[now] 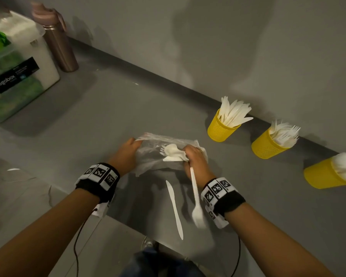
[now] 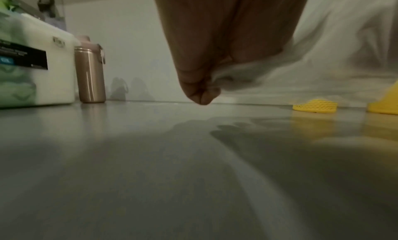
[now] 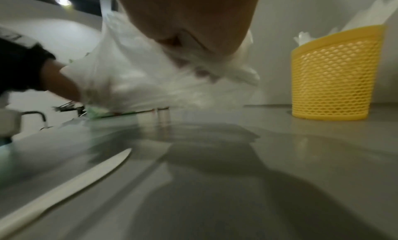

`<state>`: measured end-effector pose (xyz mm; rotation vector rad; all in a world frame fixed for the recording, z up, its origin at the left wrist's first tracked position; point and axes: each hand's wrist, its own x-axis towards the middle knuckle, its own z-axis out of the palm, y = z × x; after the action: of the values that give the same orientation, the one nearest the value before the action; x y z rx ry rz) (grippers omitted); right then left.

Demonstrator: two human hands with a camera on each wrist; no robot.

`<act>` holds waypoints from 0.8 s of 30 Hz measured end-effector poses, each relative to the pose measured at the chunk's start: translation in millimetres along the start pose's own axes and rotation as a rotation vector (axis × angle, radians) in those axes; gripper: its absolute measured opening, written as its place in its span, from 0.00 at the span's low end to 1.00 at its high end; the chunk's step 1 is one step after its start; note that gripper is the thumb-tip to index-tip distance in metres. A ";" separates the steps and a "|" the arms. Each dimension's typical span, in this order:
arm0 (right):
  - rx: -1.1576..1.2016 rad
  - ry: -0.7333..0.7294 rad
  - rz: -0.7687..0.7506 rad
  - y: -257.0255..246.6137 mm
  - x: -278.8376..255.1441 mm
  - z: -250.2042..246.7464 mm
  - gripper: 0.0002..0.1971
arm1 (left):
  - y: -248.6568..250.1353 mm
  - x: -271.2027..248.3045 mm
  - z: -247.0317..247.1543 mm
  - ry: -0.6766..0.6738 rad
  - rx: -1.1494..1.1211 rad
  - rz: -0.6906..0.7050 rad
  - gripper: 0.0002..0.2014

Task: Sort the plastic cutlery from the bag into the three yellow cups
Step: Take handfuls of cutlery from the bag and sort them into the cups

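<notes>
A clear plastic bag (image 1: pixel 148 156) lies mid-table. My left hand (image 1: pixel 128 152) pinches its left edge; the left wrist view shows the fingertips (image 2: pixel 202 92) closed on the film (image 2: pixel 323 56). My right hand (image 1: pixel 194 158) is at the bag's right side and grips a bunch of white cutlery (image 1: pixel 172 151). A blurred spoon (image 1: pixel 196 198) sticks back from that hand toward the wrist. One white knife (image 1: pixel 175 208) (image 3: pixel 71 180) lies loose on the table. Along the wall stand three yellow cups: knives (image 1: pixel 221 128), forks (image 1: pixel 266 144), spoons (image 1: pixel 326 174).
At the back left stand a translucent Megabox storage box (image 1: pixel 18 66) and a rose metal bottle (image 1: pixel 58 41). The grey wall (image 1: pixel 248 47) runs just behind the cups. The table's near edge (image 1: pixel 128 222) is close to my forearms, with thin cables hanging there.
</notes>
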<state>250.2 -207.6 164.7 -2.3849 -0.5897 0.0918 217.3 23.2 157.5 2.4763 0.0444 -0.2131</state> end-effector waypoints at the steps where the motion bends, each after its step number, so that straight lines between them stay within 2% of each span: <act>1: 0.025 -0.020 0.033 -0.2 3.8 -1.4 0.03 | 1.4 -1.5 1.7 -0.030 0.011 -0.014 0.28; 4: 0.083 -0.013 0.083 7.4 14.3 -1.7 0.11 | -1.7 1.4 5.7 -0.081 0.016 -0.056 0.28; 6: 0.134 0.059 0.194 13.1 19.4 -6.8 0.16 | -4.8 2.6 6.8 -0.115 0.029 -0.035 0.29; 9: 0.344 0.169 0.361 15.1 26.0 -22.3 0.22 | -4.9 0.4 7.2 -0.227 -0.013 0.002 0.32; 11: 0.533 0.177 0.398 11.0 28.5 -29.8 0.22 | -4.1 1.6 7.3 -0.185 -0.031 -0.015 0.31; 13: 0.757 0.176 0.387 -0.8 29.4 -35.9 0.15 | -5.1 5.1 5.6 -0.114 -0.017 -0.074 0.31; 15: 0.998 0.205 0.301 -11.5 30.0 -39.9 0.08 | -9.9 9.5 4.0 -0.100 0.014 -0.154 0.33; 18: 1.252 0.261 0.188 -28.6 23.0 -59.3 0.09 | -18.1 14.8 1.8 -0.062 0.033 -0.236 0.32; 20: 1.151 0.237 0.129 -37.9 12.9 -73.3 0.09 | -17.4 15.5 0.0 -0.068 0.039 -0.241 0.33; 21: 1.018 0.196 0.104 -38.8 6.9 -73.7 0.08 | -15.9 14.4 -1.2 -0.086 0.044 -0.247 0.33; 23: 0.742 0.029 0.102 -34.0 -9.3 -65.8 0.06 | -15.0 12.2 -2.4 -0.084 0.029 -0.232 0.34; 24: 0.574 -0.087 0.110 -27.0 -18.1 -57.9 0.11 | -15.5 10.3 -2.6 -0.065 0.008 -0.215 0.34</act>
<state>236.0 -231.8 224.8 -1.8571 -0.4022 0.3634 226.6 36.8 148.5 2.4698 0.2831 -0.3849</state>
